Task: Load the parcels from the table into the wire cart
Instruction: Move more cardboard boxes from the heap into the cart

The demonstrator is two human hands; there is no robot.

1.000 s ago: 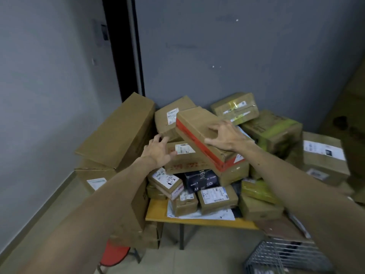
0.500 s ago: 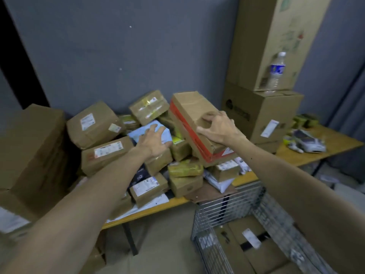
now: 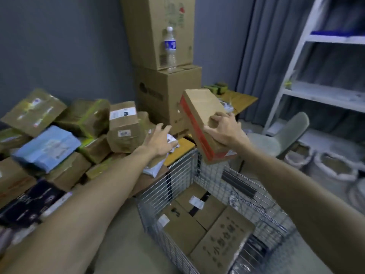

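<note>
Your right hand (image 3: 223,131) was clamped on the near, lower end of the red-striped parcel (image 3: 199,109), fingers curled over its top face. In my judgement, that one-handed end grip was chosen to leave the other hand free. The parcel was clear of the bench (image 3: 180,150), held in the air above the far corner of the wire cart (image 3: 178,175). Its long axis was tilted: the gripped end was low and toward you, and the free end was raised, pointing away toward the stacked cartons (image 3: 167,89). The red stripe ran along its left side. Your left hand (image 3: 160,138) was spread, fingers apart and holding nothing, above the pale packets (image 3: 153,170) at the bench edge; contact could not be determined. Flat boxes (image 3: 199,216) lay on the cart floor, and many parcels (image 3: 122,127) were heaped on the bench.
</note>
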